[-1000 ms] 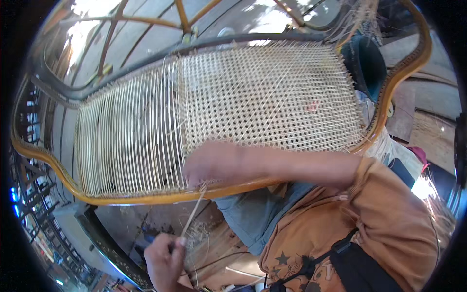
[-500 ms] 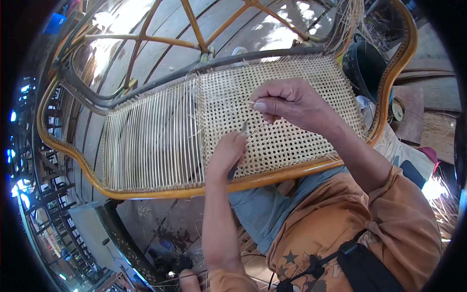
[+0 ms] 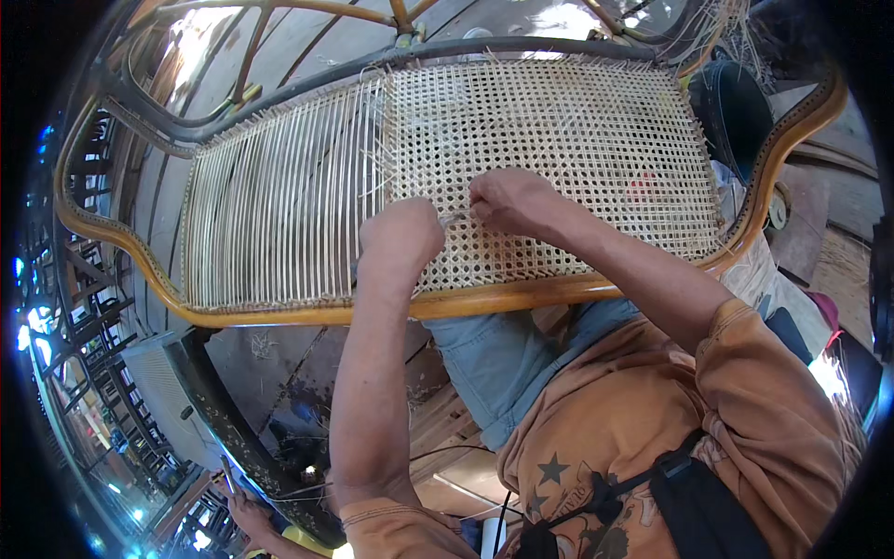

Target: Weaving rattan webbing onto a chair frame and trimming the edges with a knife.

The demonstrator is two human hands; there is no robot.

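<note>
A woven cane panel [image 3: 577, 140] fills the right part of a curved rattan frame [image 3: 521, 296]; on its left, bare parallel cane strands [image 3: 270, 205] span the frame. Over the border between the two, my left hand [image 3: 402, 233] is closed round a slim pointed tool. The tool's grey metal tip [image 3: 453, 217] juts toward the right hand, and its dark handle is mostly hidden. My right hand [image 3: 512, 200] is closed just above the weave, close to the tip. Its fingers pinch a thin cane strand, largely hidden now. Loose strand ends [image 3: 380, 160] stick up along the border.
A dark bucket [image 3: 731, 116] stands beyond the panel's right end, below a bundle of loose cane fibres [image 3: 722, 33]. At lower left are a pale-sided box [image 3: 168, 396] and another person's hand [image 3: 247, 512]. Wooden floorboards lie beneath.
My left hand has moved up and left with the tool. My right hand has come down closer to the weave. The panel sits higher in view, and another person's hand has appeared at lower left.
</note>
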